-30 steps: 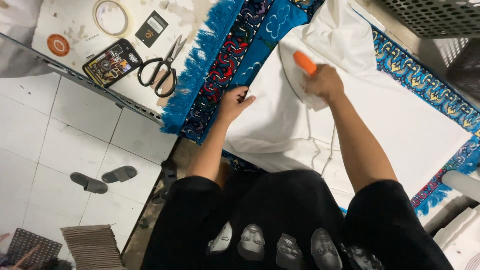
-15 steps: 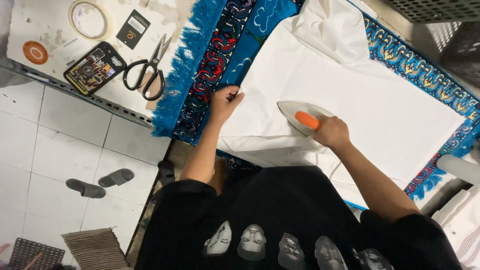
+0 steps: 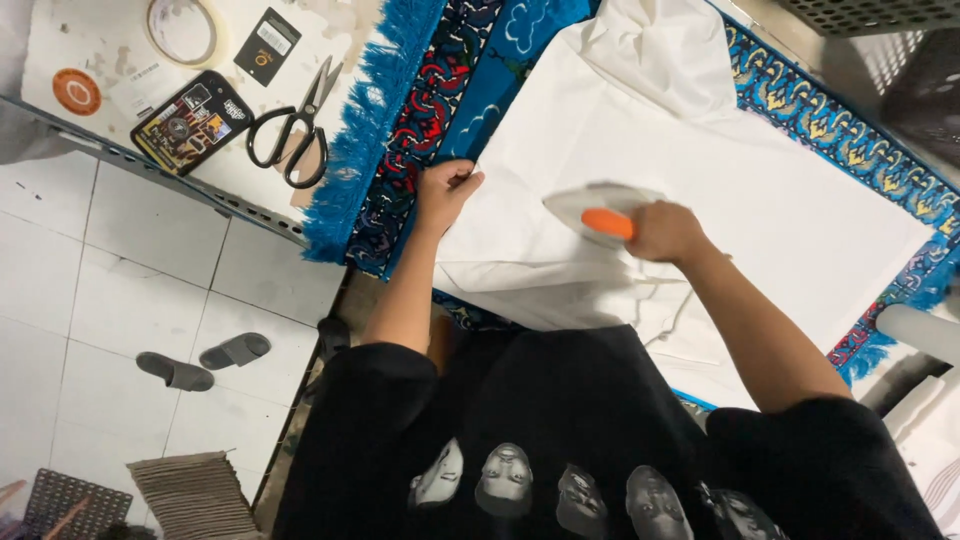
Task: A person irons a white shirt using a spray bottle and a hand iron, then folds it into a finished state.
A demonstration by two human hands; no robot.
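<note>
The right hand (image 3: 668, 232) gripped the blurred iron (image 3: 598, 211) by its orange handle, likely heavy, on the soft white cloth (image 3: 800, 200) over the tabletop, while left-hand fingers (image 3: 462, 178) pinched the limp edge.

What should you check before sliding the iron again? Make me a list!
1. Right hand holds the iron by its orange handle: ok.
2. Left hand pins the edge of the white cloth, away from the iron: ok.
3. Cloth flat ahead of the iron: not ok, it is bunched at the far end and folded near the body.
4. Scissors off the cloth, on the side table: ok.
5. Iron's cord out of the way: cannot tell.
6. Iron's heat: cannot tell.
</note>
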